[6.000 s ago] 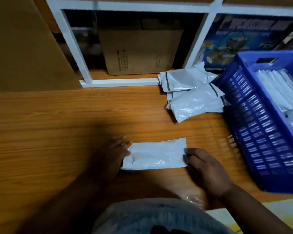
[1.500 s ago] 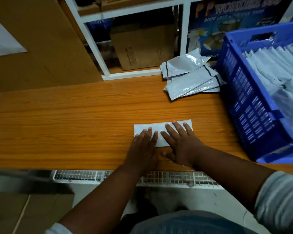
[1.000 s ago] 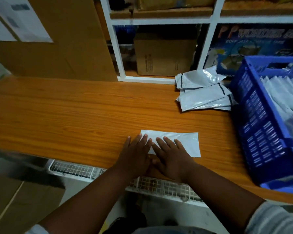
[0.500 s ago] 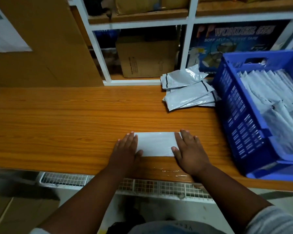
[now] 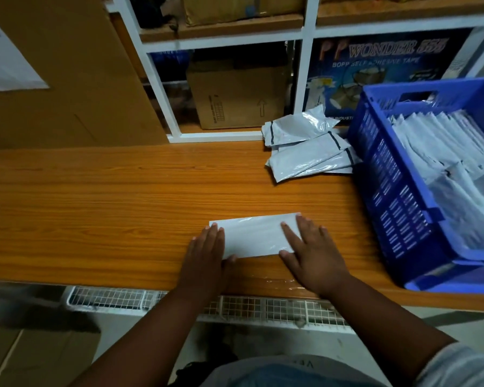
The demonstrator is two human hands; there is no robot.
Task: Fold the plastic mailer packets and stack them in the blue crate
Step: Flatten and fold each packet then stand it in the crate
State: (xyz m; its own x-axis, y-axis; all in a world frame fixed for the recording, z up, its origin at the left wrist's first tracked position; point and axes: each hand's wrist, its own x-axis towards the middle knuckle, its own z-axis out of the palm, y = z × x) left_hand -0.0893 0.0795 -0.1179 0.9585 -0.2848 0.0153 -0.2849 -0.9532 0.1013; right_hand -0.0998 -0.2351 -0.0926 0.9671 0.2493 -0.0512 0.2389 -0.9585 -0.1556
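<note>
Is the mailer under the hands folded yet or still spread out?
Folded: the mailer lies as a narrow flat strip, left hand and right hand pressing its ends.

Your left hand and right hand lie flat, fingers straight and pointing forward, bare arms reaching out.

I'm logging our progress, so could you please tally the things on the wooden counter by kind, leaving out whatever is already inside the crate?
Folded mailer under both hands: 1
Loose mailer packets in the pile: at least 3, overlapping, exact count unclear
Blue crate: 1
Total: at least 5
</note>
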